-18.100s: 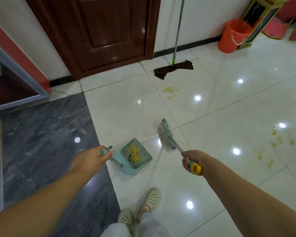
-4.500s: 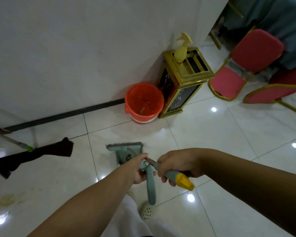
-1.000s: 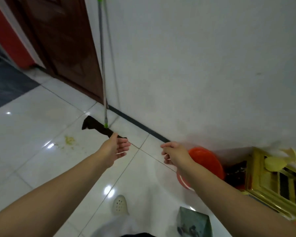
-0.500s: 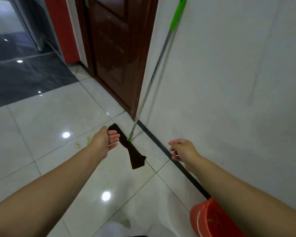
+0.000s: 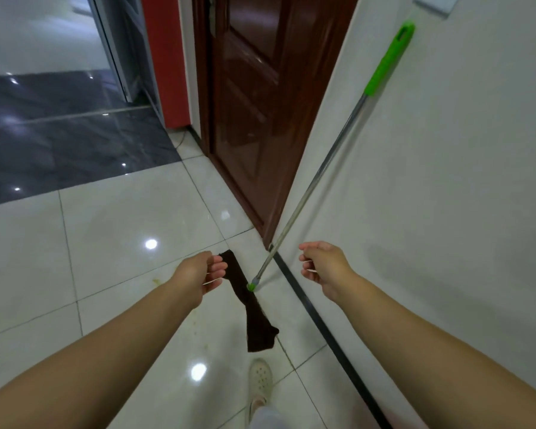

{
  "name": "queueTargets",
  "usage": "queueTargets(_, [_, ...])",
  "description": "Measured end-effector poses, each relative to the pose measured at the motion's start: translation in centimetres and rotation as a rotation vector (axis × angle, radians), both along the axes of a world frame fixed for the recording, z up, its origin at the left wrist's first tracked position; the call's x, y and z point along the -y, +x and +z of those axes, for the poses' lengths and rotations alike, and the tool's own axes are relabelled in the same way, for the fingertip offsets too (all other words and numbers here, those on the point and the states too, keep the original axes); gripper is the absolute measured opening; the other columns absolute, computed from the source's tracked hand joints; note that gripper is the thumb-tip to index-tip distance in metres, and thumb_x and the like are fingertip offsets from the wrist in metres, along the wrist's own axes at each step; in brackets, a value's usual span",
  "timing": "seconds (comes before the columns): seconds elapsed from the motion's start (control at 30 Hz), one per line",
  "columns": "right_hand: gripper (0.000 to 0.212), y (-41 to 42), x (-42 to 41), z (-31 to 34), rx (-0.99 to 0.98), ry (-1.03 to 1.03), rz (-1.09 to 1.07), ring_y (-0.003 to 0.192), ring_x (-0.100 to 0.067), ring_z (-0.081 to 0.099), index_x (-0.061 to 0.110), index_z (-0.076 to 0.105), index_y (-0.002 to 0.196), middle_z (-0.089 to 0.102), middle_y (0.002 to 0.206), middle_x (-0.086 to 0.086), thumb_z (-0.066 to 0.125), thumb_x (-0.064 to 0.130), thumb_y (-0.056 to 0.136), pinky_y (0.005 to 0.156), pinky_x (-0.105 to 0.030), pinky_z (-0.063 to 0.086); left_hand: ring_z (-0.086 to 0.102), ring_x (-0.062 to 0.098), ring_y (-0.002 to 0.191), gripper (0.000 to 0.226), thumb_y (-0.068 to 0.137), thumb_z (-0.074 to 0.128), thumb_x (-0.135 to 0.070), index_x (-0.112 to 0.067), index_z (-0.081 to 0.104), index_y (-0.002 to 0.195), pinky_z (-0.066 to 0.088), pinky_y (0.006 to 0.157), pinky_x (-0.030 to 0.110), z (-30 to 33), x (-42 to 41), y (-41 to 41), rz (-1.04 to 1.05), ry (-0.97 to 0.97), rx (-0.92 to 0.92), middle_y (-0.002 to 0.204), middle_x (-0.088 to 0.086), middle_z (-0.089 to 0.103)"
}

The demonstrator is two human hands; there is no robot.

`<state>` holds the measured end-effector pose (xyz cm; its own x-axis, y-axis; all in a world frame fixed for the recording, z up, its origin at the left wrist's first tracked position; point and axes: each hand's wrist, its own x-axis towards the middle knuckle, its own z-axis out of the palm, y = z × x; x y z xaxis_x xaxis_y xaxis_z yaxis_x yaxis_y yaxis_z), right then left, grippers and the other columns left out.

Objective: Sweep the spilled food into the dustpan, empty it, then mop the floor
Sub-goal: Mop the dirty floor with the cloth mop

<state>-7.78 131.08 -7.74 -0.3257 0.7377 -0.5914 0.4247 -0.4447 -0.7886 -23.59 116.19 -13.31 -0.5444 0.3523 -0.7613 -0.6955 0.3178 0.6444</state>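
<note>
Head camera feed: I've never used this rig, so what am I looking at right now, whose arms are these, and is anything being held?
There is no machine here. One wide-angle camera sits on a person's head, looking forward and down, so the two bare arms are theirs. The left hand and right hand both reach forward with loosely curled fingers and hold nothing. Ahead, a mop handle with a green grip leans against the white wall, beside a brown door. Its dark mop cloth lies on the glossy tiled floor. Faint yellowish food smears show near the left wrist. A pale shoe shows below.
</note>
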Motion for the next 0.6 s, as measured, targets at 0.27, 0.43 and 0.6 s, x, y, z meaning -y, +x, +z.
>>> queueTargets(0.27, [0.022,-6.0,-15.9,-0.2,0.015,0.005,0.023,0.059,-0.012,0.050,0.007,0.062,0.110,0.055,0.079,-0.005,0.047,0.004,0.095,0.048,-0.020,0.050,0.049,0.015,0.059,0.030,0.098,0.037,-0.016,-0.009,0.055,0.075,0.041,0.058,0.024,2.6,-14.1,-2.9,0.038,0.039,0.045,0.070,0.006,0.056])
queueTargets(0.43, [0.046,-9.5,-24.1,-1.3,0.003,0.044,-0.037,0.066,-0.013,0.050,0.010,0.041,0.136,0.049,0.084,-0.004,0.054,0.005,0.093,0.055,-0.022,0.050,0.055,0.016,0.061,0.026,0.099,0.041,-0.017,-0.007,0.058,0.081,0.046,0.058,0.025,2.3,-19.9,-4.3,0.067,0.023,0.030,0.076,0.008,0.062])
queueTargets(0.6, [0.056,-12.6,-28.2,-2.5,-0.013,0.072,-0.012,0.066,-0.009,0.051,0.022,0.040,0.139,0.052,0.087,0.001,0.061,0.009,0.089,0.053,-0.020,0.051,0.055,0.017,0.060,0.027,0.098,0.042,-0.017,-0.007,0.059,0.080,0.046,0.059,0.026,0.4,-21.1,-4.6,0.080,-0.007,0.071,0.073,0.008,0.063])
